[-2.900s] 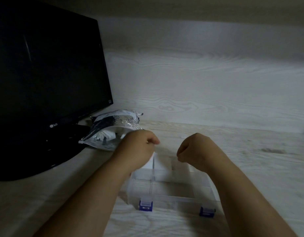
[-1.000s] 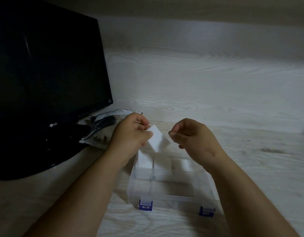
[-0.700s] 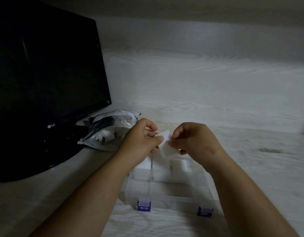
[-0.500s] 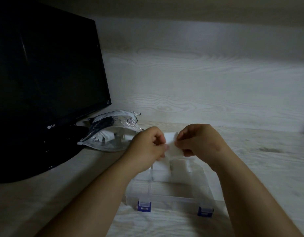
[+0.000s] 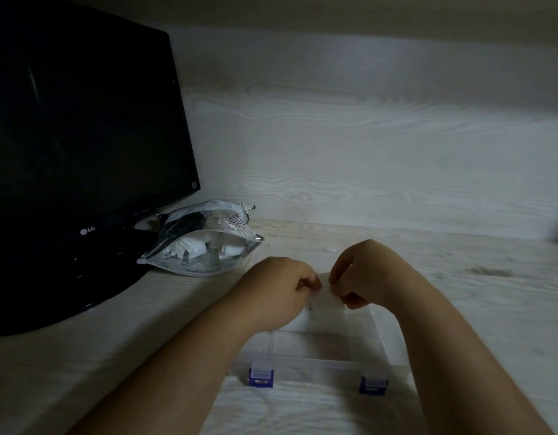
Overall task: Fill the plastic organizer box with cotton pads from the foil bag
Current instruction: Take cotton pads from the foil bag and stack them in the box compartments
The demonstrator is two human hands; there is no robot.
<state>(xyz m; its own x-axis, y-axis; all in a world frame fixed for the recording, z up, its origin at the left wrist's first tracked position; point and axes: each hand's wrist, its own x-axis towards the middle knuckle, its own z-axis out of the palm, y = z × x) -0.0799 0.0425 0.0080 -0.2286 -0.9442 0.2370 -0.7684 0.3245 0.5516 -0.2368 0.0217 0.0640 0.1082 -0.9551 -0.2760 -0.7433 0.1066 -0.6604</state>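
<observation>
Left hand (image 5: 277, 293): fingers curled, thumb and fingertips pinching the left edge of a white cotton pad (image 5: 326, 299). Right hand (image 5: 372, 274): same, curled and pinching the pad's right edge. The hands sit close together with only the pad between them.

The pad hangs just above the far row of the clear plastic organizer box (image 5: 315, 365). Its long axis runs left to right across the box, from one pinch to the other.

Key relation: the far-row compartments lie straight down from the pad, and both hands are equally near, so the drop is probably a short push down. Which compartment it goes to, can't tell. The far row shows white, likely pads already in. The near row, by the two blue latches (image 5: 261, 376), looks bare.

The foil bag (image 5: 205, 249) lies on the desk (image 5: 83, 340) far-left of the box, mouth open toward the box, white pads visible inside. It's nearer the left hand, which likely makes the next grab. An LG monitor (image 5: 83, 136) stands left of the box, behind the bag.
</observation>
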